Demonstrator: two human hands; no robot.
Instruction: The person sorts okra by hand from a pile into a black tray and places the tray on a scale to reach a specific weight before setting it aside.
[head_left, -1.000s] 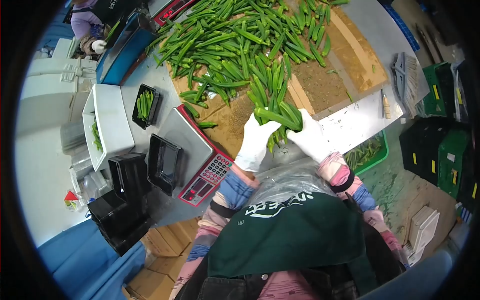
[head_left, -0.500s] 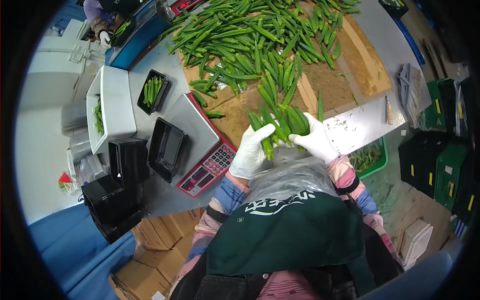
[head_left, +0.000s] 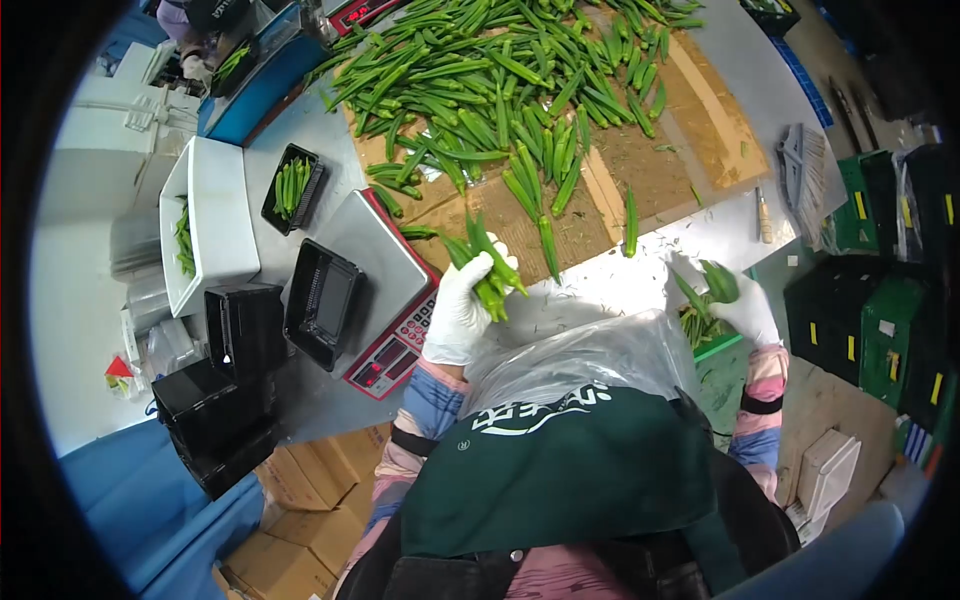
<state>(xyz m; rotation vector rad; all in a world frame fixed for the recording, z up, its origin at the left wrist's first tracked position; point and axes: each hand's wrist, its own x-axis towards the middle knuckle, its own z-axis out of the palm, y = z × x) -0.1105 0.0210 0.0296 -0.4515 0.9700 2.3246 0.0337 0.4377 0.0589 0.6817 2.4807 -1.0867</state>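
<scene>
Far left, a white rectangular plastic tub point(head_left: 215, 215) has a few green pods lying inside, and below it sits a stack of black plastic trays point(head_left: 215, 420), parked within easy reach of the left arm, I'd say. Next, a small black tray packed with okra point(head_left: 292, 187) sits just beside the grey weighing scale with the red keypad point(head_left: 385, 250). An empty black tray point(head_left: 322, 302) rests on the scale's left edge, mouth up.

Now the left hand point(head_left: 460, 310), white-gloved, fingers curled tight around a bunch of green okra point(head_left: 485, 262). The pods fan out tips-up just over the scale's right edge, gripped low, probably to keep them aligned.

Behind it, the big heap of loose okra point(head_left: 500, 70) sprawls across brown cardboard sheets point(head_left: 720, 120), which seem to shield the tabletop.

Over to the right hand point(head_left: 748, 308), gloved too, clenched on a couple of dark okra pods point(head_left: 715, 282). It's held off the table's edge, above a green plastic crate point(head_left: 722, 345) with more pods inside. A wooden-handled knife point(head_left: 763, 215) lies on the table nearby.
</scene>
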